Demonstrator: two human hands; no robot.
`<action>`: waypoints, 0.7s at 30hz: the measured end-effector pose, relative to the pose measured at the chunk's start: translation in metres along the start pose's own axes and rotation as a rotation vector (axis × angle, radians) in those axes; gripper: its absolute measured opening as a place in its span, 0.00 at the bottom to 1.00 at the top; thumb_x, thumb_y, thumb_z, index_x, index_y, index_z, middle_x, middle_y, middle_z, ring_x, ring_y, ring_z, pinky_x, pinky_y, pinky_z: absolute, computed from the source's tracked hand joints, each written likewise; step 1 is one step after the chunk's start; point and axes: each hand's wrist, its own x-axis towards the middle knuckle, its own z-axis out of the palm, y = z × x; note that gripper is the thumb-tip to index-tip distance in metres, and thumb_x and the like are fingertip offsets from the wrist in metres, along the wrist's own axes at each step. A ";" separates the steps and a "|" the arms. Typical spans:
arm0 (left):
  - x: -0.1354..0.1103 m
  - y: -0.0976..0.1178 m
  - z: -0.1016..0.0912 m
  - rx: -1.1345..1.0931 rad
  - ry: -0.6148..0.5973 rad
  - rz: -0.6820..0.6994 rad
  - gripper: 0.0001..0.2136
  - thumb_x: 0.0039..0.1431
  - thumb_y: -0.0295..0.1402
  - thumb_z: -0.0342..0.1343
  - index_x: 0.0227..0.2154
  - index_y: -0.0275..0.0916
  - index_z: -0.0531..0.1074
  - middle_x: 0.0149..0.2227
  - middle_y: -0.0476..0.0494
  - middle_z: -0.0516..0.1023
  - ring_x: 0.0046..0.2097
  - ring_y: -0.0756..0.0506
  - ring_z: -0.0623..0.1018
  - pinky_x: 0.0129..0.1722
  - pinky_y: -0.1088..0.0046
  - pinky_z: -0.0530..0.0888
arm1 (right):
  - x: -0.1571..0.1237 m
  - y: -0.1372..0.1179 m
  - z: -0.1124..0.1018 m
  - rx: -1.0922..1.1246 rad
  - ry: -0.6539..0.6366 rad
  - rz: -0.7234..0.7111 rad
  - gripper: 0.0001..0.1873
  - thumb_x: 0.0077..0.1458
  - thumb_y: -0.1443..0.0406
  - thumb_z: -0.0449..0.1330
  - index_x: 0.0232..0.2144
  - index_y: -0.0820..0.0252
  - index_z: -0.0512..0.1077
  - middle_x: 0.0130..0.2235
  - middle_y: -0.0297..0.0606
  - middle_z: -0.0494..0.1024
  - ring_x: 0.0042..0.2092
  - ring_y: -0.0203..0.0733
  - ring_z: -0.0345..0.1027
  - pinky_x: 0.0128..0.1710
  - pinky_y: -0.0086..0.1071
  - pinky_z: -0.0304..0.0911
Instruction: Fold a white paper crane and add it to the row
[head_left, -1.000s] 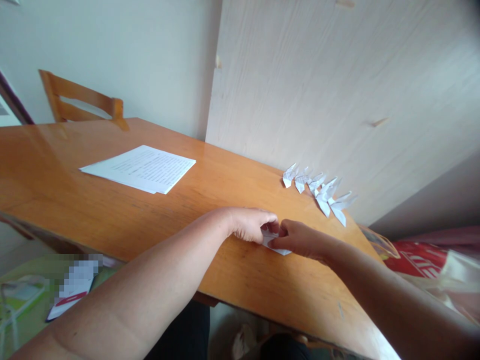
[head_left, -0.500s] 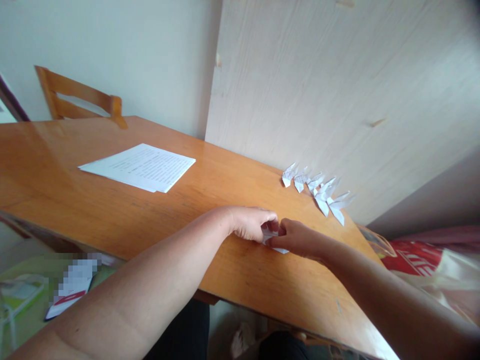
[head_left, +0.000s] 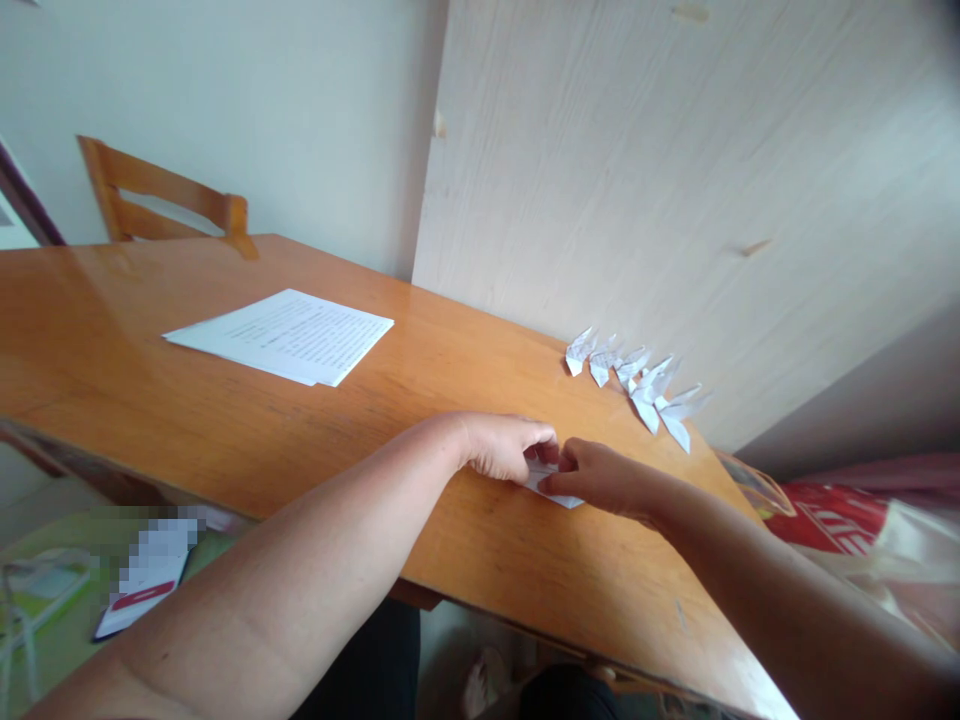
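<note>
A small piece of folded white paper (head_left: 559,490) lies on the wooden table (head_left: 480,540) under both my hands. My left hand (head_left: 510,448) curls over its left side, fingers bent and closed on it. From the right, my right hand (head_left: 596,477) presses on the paper, thumb and fingers drawn together. The two hands nearly meet at the fingertips. Much of the paper is covered, so its exact fold cannot be made out. Beyond my hands, several folded paper cranes (head_left: 651,398) stand in a row along the table's far edge.
A stack of printed sheets (head_left: 289,335) rests on the table to the left. A wooden chair (head_left: 169,205) stands behind the table's far left. A pale board (head_left: 600,180) rises along the back edge. Red and white bags (head_left: 832,515) are at the right.
My right hand has shifted very slightly, and a little more of the paper shows beneath it. The left hand keeps its place. The view has moved slightly.
</note>
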 end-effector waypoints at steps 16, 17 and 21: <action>-0.001 0.013 0.002 0.152 0.069 -0.084 0.18 0.54 0.39 0.58 0.48 0.46 0.71 0.51 0.47 0.77 0.51 0.41 0.75 0.47 0.66 0.70 | -0.001 0.005 -0.006 0.145 -0.087 -0.024 0.12 0.49 0.59 0.64 0.33 0.60 0.69 0.30 0.33 0.73 0.30 0.36 0.62 0.29 0.29 0.54; 0.000 0.014 0.002 0.166 0.078 -0.075 0.18 0.54 0.40 0.58 0.48 0.46 0.72 0.51 0.47 0.76 0.51 0.41 0.75 0.48 0.66 0.70 | -0.001 0.005 -0.006 0.146 -0.083 -0.022 0.11 0.49 0.60 0.64 0.32 0.60 0.69 0.29 0.32 0.72 0.30 0.36 0.62 0.29 0.29 0.54; 0.000 0.015 0.005 0.224 0.085 -0.063 0.18 0.52 0.38 0.58 0.47 0.47 0.72 0.51 0.47 0.75 0.52 0.40 0.74 0.48 0.64 0.70 | 0.000 0.004 -0.007 0.124 -0.075 -0.001 0.11 0.44 0.63 0.65 0.31 0.59 0.70 0.28 0.32 0.72 0.31 0.36 0.62 0.30 0.29 0.54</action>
